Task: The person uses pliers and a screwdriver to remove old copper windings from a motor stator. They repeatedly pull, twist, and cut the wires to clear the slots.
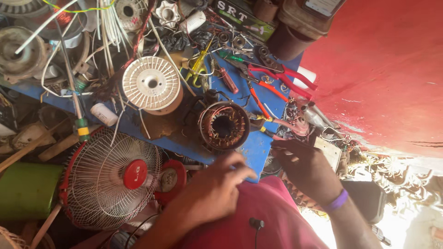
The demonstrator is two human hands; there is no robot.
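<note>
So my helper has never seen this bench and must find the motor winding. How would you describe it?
Start at the blue worktable. Near its front edge, just beyond the left hand, sits a round dark stator. Unlike the pale flat spool to its left, it is a hollow ring packed with copper coils.

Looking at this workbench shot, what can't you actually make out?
- Left hand: fingertips curl under at the blue bench edge, so any grip is hidden.
- Right hand: what its fingers touch is lost in clutter.
- Pliers: jaws buried under tools.
- Fan: base hidden behind its grille.
</note>
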